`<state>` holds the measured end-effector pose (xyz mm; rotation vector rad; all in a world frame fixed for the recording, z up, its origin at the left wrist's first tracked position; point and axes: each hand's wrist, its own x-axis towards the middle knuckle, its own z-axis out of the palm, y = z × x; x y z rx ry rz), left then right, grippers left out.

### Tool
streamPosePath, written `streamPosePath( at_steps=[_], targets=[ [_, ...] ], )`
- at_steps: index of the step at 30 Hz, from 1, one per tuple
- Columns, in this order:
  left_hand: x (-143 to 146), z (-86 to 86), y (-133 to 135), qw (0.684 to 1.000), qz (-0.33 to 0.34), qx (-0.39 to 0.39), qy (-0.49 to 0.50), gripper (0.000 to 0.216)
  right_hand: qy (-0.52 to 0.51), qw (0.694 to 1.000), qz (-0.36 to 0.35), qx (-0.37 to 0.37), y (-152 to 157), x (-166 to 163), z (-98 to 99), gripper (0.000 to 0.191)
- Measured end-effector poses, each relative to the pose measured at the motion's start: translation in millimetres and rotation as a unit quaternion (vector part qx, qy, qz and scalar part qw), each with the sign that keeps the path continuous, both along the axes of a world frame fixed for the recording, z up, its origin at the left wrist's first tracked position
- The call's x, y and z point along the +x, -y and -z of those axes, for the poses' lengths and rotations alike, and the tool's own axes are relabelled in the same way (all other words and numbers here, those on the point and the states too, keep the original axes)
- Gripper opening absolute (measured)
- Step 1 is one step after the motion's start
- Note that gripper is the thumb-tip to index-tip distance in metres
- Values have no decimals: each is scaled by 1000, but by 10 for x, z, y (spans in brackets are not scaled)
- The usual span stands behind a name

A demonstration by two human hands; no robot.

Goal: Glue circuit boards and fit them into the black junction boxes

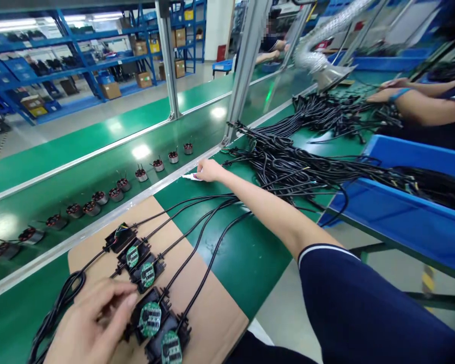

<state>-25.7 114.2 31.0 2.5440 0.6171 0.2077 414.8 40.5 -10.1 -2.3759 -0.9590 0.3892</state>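
My left hand [94, 323] is beside the black plastic housings at lower left, its fingers curled, with a small gap between thumb and forefinger and nothing visible between them. Close to its fingertips is a housing with a round green circuit board [150, 319]. Several such housings stand in a slanting row, each with a black cable; the farthest housing [121, 236] shows thin coloured wires. My right hand [209, 171] reaches out across the green table and is closed on a small white tube [191, 177] with a narrow tip, lying low over the surface near the metal rail.
Brown cardboard [212, 308] lies under the housings. Several copper-wound motor stators [116, 194] line the ledge beyond the rail. Black cables [276, 167] heap up at right and spill into a blue bin [413, 194]. Another person's arm [420, 103] is behind it. A metal post [246, 76] rises mid-view.
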Motion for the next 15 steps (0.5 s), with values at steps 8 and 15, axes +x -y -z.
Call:
streamPosePath(
  at_steps=[8,15],
  targets=[
    [970,95,282,897,-138,-351,229,54,-174,941,-97,274,221,-1753,-193,18],
    [690,124,477,868,-148,-356,314,39,-312,851,-207,367,416,-2345,-203,35]
  ],
)
